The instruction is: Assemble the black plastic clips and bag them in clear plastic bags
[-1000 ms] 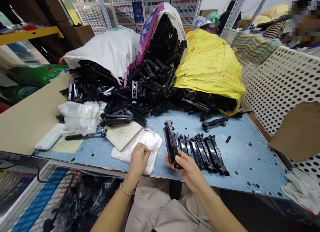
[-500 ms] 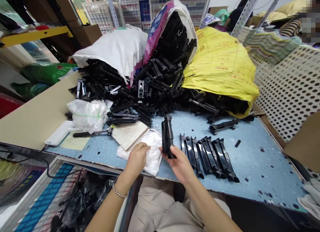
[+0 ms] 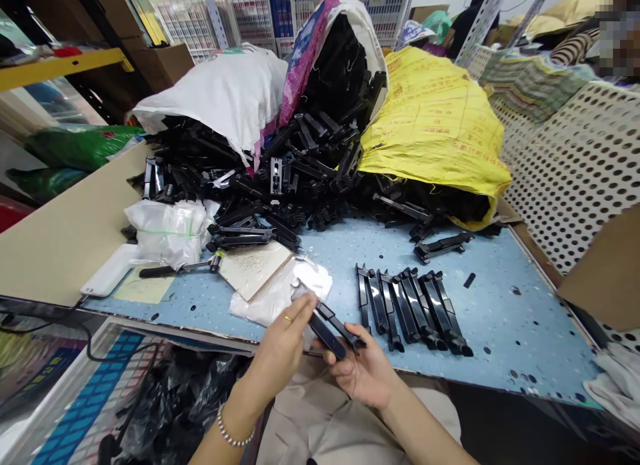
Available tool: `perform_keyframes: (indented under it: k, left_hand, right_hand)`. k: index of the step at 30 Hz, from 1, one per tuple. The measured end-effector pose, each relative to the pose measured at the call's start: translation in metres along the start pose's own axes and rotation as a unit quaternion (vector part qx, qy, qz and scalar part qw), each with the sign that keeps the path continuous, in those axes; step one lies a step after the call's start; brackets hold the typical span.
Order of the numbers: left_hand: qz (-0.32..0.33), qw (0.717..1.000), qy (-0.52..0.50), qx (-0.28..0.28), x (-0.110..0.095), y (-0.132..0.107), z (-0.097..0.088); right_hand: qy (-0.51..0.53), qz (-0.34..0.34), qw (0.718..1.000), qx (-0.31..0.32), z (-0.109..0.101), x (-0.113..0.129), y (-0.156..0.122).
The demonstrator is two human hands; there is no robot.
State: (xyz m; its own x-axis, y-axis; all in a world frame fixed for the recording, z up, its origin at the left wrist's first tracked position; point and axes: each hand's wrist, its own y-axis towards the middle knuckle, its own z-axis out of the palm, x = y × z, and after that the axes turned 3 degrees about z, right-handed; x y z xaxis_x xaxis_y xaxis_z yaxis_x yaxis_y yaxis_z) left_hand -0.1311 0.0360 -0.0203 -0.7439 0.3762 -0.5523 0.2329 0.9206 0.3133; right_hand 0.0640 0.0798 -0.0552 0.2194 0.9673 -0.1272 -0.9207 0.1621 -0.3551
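Observation:
My right hand point(image 3: 363, 371) grips a long black plastic part point(image 3: 330, 328) near the table's front edge, tilted with its far end pointing up-left. My left hand point(image 3: 283, 345) has its fingers pinched at that far end, where a small clear plastic bag seems to meet the part. A stack of clear plastic bags point(image 3: 280, 295) lies just beyond my hands. To the right, a row of several black parts point(image 3: 410, 308) lies side by side on the blue table point(image 3: 500, 318).
A big heap of black parts point(image 3: 300, 165) spills from a white sack point(image 3: 225, 91) and a yellow sack point(image 3: 430, 118) at the back. A bagged white bundle point(image 3: 165, 231), a small hammer point(image 3: 175, 269) and a beige board point(image 3: 253, 268) lie left. A perforated white panel point(image 3: 575, 165) stands right.
My right hand has brought the black part from upright over the table down toward my lap and laid it flatter. My left hand left the bag stack and came to the part's end.

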Motion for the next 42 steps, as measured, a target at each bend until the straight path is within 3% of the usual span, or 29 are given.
perform_keyframes:
  k: [2,4,5,7,9,12,14,16,17,18,19,21,22,23,24,25,27,29,30,32,33,35,39,40,42]
  left_hand:
    - [0.025,0.999,-0.026,0.018,-0.013,-0.004,0.000]
    - [0.040,0.997,-0.059,0.026,-0.022,-0.007,0.001]
    - [0.047,0.995,-0.079,0.031,-0.026,-0.008,0.002]
    - [0.065,0.990,-0.115,0.051,-0.033,-0.006,0.005]
    - [0.076,0.987,-0.118,0.082,-0.039,-0.002,0.006]
    - [0.085,0.992,-0.044,0.087,-0.049,0.001,-0.005]
    - [0.086,0.994,0.022,0.065,-0.053,-0.009,-0.027]
    - [0.072,0.993,0.068,0.070,-0.050,-0.031,-0.058]
    - [0.057,0.991,0.082,0.087,-0.044,-0.046,-0.074]
    - [0.034,0.988,0.098,0.114,-0.036,-0.062,-0.087]
    - [0.006,0.985,0.122,0.122,-0.026,-0.077,-0.097]
    - [-0.123,0.961,0.174,0.178,-0.003,-0.102,-0.102]
    - [-0.196,0.937,0.201,0.208,0.008,-0.109,-0.098]
    - [-0.256,0.913,0.215,0.234,0.016,-0.111,-0.090]
    - [-0.292,0.899,0.213,0.247,0.023,-0.107,-0.079]
    - [-0.299,0.902,0.195,0.243,0.026,-0.099,-0.066]
    - [-0.243,0.946,0.129,0.173,0.026,-0.072,-0.038]
    - [-0.169,0.981,0.084,0.045,0.021,-0.037,-0.011]
    - [-0.153,0.985,0.084,-0.015,0.018,-0.020,0.001]
    - [-0.157,0.984,0.069,-0.055,0.018,0.010,0.018]
    - [-0.168,0.983,0.056,-0.057,0.020,0.021,0.022]
    - [-0.190,0.980,0.025,-0.050,0.028,0.035,0.025]
    - [-0.211,0.975,-0.035,-0.054,0.049,0.037,0.017]
    - [-0.214,0.974,-0.052,-0.056,0.053,0.035,0.016]
    - [-0.219,0.971,-0.078,-0.062,0.057,0.032,0.015]
  right_hand:
    - [-0.023,-0.031,0.999,-0.005,0.004,0.004,-0.004]
    - [-0.084,-0.107,0.990,-0.049,0.009,0.004,-0.008]
    - [-0.138,-0.159,0.974,-0.085,0.011,0.002,-0.010]
    - [-0.266,-0.251,0.917,-0.156,0.016,-0.005,-0.010]
    - [-0.366,-0.279,0.867,-0.188,0.022,-0.016,-0.011]
    - [-0.444,-0.273,0.843,-0.137,0.034,-0.032,-0.018]
    - [-0.493,-0.239,0.835,-0.053,0.045,-0.038,-0.029]
    - [-0.562,-0.186,0.806,0.006,0.054,-0.034,-0.043]
    - [-0.613,-0.174,0.771,-0.006,0.057,-0.027,-0.050]
    - [-0.674,-0.184,0.713,-0.056,0.058,-0.018,-0.056]
    - [-0.736,-0.212,0.628,-0.140,0.057,-0.006,-0.061]
    - [-0.812,-0.260,0.400,-0.337,0.050,0.019,-0.065]
    - [-0.824,-0.262,0.289,-0.410,0.044,0.030,-0.064]
    - [-0.829,-0.252,0.199,-0.457,0.038,0.039,-0.061]
    - [-0.835,-0.234,0.133,-0.480,0.032,0.046,-0.057]
    - [-0.843,-0.215,0.091,-0.484,0.027,0.049,-0.052]
    - [-0.859,-0.193,0.059,-0.471,0.020,0.051,-0.042]
    - [-0.865,-0.181,0.073,-0.462,0.017,0.049,-0.035]
    - [-0.864,-0.174,0.093,-0.463,0.016,0.049,-0.034]
    - [-0.850,-0.170,0.157,-0.474,0.016,0.052,-0.036]
    - [-0.837,-0.180,0.203,-0.475,0.016,0.055,-0.039]
    - [-0.791,-0.231,0.336,-0.456,0.016,0.060,-0.047]
    - [-0.560,-0.352,0.689,-0.298,0.024,0.056,-0.043]
    - [-0.482,-0.364,0.757,-0.250,0.028,0.053,-0.034]
    - [-0.339,-0.359,0.854,-0.162,0.036,0.044,-0.010]
